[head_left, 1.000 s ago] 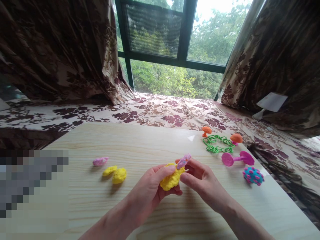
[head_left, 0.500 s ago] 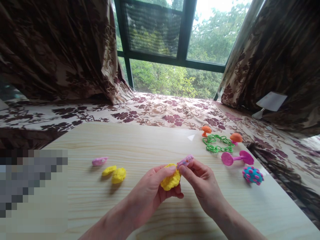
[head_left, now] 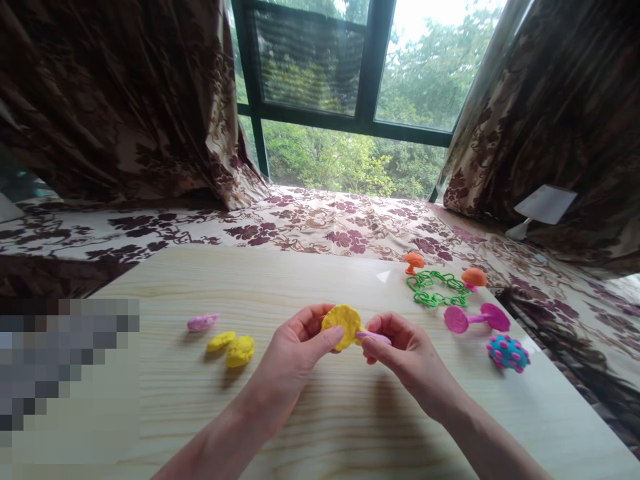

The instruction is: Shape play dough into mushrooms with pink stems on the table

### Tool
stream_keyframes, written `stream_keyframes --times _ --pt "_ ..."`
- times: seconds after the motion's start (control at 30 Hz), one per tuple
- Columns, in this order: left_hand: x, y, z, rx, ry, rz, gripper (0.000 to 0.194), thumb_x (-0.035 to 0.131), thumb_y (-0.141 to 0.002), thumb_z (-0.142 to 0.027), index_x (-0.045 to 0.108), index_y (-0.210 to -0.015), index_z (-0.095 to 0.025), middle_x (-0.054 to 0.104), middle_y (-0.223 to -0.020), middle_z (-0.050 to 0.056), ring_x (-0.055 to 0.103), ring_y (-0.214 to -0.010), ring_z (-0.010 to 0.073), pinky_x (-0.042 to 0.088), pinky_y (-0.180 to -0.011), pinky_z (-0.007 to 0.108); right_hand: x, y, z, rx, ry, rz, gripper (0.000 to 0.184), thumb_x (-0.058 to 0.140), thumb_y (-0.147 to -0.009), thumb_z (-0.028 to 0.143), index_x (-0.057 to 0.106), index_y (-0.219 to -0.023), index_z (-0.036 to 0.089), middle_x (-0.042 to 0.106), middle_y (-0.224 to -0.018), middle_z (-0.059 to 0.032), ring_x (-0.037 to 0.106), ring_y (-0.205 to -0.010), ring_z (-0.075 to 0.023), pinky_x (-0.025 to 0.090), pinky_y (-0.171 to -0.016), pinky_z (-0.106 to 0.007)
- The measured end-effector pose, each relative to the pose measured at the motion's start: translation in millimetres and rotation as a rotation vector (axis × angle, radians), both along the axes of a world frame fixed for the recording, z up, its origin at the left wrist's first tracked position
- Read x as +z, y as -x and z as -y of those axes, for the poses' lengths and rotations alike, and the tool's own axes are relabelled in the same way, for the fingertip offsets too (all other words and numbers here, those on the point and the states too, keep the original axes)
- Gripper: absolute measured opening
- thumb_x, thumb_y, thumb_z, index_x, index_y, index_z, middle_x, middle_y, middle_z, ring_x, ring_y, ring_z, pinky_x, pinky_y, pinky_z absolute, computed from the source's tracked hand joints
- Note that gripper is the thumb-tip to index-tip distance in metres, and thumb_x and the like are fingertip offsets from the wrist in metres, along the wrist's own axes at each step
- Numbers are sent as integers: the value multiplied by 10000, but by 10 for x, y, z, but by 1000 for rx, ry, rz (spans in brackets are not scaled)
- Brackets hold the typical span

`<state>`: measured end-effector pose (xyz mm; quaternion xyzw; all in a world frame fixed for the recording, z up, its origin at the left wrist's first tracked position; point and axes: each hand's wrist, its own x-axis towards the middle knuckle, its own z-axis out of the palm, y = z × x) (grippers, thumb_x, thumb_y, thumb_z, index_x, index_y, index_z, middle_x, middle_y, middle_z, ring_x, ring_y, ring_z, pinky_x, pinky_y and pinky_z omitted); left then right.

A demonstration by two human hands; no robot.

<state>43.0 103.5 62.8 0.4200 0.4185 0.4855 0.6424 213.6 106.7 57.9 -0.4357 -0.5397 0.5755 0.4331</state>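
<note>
Above the table, my left hand [head_left: 300, 343] pinches a flattened round of yellow modelling clay [head_left: 341, 321], thumb on its face and fingers behind. My right hand [head_left: 407, 347] holds a slim pinkish-lilac piece of clay [head_left: 376, 337] between thumb and fingers. The tip of that piece meets the right edge of the yellow round; whether it is stuck on, I cannot tell. To the left on the table lie a pink clay piece [head_left: 203, 323], a flat yellow piece [head_left: 221, 342] and a yellow lump [head_left: 240, 351].
Along the table's right side are two orange-capped clay mushrooms [head_left: 414, 261] [head_left: 474, 277], a green clay chain ring [head_left: 437, 289], a magenta dumbbell shape [head_left: 477, 318] and a blue ball with pink dots [head_left: 509, 353]. A white lamp [head_left: 546, 204] stands beyond.
My left hand has raised and turned the yellow round so its flat face shows. The lilac piece has tipped down from above to lie level at the round's right edge.
</note>
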Motion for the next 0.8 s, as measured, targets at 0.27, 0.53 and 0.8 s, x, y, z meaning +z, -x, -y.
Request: stream_keyframes --times 0.27,0.53,0.8 --pt "15 -38 25 -45 -87 -103 251 627 -752 -287 652 -989 -208 690 -927 10 581 -896 147 436 -819 227 -44 9 11 9 -32 -46 198 603 -798 345 582 -823 150 593 -681 5 493 -540 -81 383 -515 -211" --pt "19 -58 59 -39 -190 -299 252 567 -790 -313 668 -988 -195 681 -850 25 601 -832 177 451 -767 260 -28 17 6 -66 -144 69 197 622 -779 344 609 -865 167 618 -809 -33 577 -770 -168 443 -706 -284" --pt "20 -89 111 0 -344 -514 193 519 -812 -285 652 -926 -204 637 -802 13 583 -775 162 439 -736 250 4 5 36 -62 -240 168 166 556 -828 330 604 -792 175 586 -783 -21 540 -723 -145 432 -665 -262"
